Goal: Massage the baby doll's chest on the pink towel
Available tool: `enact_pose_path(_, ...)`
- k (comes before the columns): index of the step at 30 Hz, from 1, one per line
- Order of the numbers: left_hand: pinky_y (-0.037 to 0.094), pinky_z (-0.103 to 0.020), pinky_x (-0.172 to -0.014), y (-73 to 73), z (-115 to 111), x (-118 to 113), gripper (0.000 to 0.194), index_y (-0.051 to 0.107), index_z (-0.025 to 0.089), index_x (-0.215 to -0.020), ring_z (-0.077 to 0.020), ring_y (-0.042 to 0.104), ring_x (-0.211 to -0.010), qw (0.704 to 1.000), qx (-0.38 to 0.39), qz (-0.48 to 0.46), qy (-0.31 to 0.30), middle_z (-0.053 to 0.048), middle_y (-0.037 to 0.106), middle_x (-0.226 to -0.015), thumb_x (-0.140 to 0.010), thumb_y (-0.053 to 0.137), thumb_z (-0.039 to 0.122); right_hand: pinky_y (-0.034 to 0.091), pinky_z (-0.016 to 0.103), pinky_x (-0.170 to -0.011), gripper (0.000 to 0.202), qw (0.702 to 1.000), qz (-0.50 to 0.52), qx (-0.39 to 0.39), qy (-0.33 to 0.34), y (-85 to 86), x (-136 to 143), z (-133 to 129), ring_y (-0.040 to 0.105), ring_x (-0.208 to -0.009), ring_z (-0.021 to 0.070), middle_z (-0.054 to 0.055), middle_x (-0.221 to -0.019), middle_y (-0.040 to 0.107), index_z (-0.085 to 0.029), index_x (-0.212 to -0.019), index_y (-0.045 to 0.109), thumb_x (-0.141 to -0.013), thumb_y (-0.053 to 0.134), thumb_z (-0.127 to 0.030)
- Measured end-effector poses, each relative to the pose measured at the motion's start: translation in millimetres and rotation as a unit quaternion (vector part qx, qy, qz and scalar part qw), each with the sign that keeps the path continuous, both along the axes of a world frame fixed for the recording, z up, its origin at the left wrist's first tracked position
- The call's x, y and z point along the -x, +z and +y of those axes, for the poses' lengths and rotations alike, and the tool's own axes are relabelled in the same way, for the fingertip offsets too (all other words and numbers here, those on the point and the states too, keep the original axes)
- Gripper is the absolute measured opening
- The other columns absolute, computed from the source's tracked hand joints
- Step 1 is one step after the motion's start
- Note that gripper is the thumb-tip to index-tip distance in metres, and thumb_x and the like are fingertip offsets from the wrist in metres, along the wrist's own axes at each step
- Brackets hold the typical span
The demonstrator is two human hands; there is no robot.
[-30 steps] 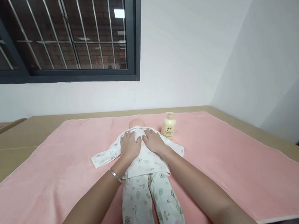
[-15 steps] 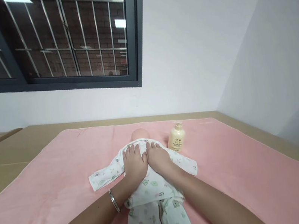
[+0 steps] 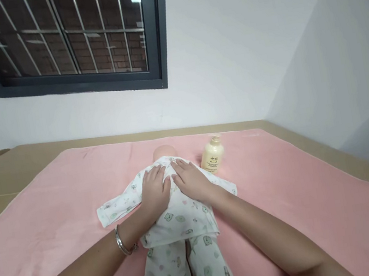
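Note:
A baby doll in a white, green-patterned top (image 3: 186,219) and matching trousers (image 3: 209,264) lies stretched out, its sleeves spread to both sides. Only the rounded, skin-toned head (image 3: 165,152) shows past the collar. On the left half of its upper body, my left hand (image 3: 154,189) rests flat with fingers extended. My right hand (image 3: 191,179) lies flat on the other half, slightly higher toward the collar. Neither hand grips anything. A silver bangle (image 3: 121,241) circles my left wrist. Beyond the right sleeve stands a pale yellow pump bottle (image 3: 212,154).
A pink sheet (image 3: 285,196) lies under the doll, over a tan surface (image 3: 14,169). Behind it rises a white wall (image 3: 221,57) with a dark-framed, barred window (image 3: 85,86) at upper left. Another wall closes the right side.
The view has tilted down and shifted slightly. My hands have moved apart on the doll's upper body; earlier their thumbs were together. The right hand now points more to the left.

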State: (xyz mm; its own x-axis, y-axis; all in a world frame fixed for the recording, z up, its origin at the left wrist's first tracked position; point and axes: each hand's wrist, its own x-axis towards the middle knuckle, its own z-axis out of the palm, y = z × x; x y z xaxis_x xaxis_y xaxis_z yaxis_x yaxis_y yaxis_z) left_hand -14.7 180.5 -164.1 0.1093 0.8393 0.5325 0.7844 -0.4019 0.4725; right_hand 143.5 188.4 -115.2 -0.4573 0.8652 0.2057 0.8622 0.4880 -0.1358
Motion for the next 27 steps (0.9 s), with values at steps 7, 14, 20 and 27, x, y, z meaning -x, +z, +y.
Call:
enact_pose_path(7,0.032,-0.051,-0.116,12.4,7,8,0.048,0.056,0.012,-0.133,-0.0308,0.048,-0.134,0.998,0.051,-0.022,-0.001,-0.016,0.058,-0.140,-0.094,0.041,0.036,0.031,0.044,-0.116,0.051,0.997,-0.046,-0.059,-0.008,2.7,18,-36,0.043,-0.139,0.0331,0.028,-0.146,0.046,0.003,-0.144,0.045,-0.101,0.031,-0.023)
enact_pose_path(14,0.028,-0.056,-0.117,7.0,-29,-9,0.048,0.050,0.013,-0.140,-0.0343,0.036,-0.144,0.999,0.020,0.040,0.012,-0.018,0.047,-0.150,-0.097,0.037,0.033,0.024,0.049,-0.119,0.054,0.995,0.083,0.042,-0.047,-1.4,0,-1,0.028,-0.148,0.0284,0.018,-0.157,0.036,-0.008,-0.149,0.040,-0.104,0.030,-0.036)
enact_pose_path(20,0.029,-0.054,-0.118,14.6,-20,-2,0.050,0.050,0.013,-0.140,-0.0324,0.039,-0.142,0.998,0.048,0.025,-0.005,-0.016,0.049,-0.149,-0.099,0.034,0.035,0.020,0.052,-0.120,0.054,0.995,0.063,0.034,-0.073,-1.9,10,-18,0.026,-0.149,0.0309,0.019,-0.158,0.033,-0.007,-0.151,0.037,-0.103,0.028,-0.033)
enact_pose_path(27,0.034,-0.053,-0.115,3.0,4,11,0.047,0.057,0.013,-0.131,-0.0302,0.048,-0.134,0.999,0.011,-0.052,0.004,-0.016,0.058,-0.139,-0.099,0.032,0.035,0.021,0.057,-0.119,0.054,0.996,0.081,-0.018,-0.039,2.7,14,-31,0.020,-0.150,0.0352,0.020,-0.161,0.026,-0.009,-0.151,0.036,-0.101,0.032,-0.029)
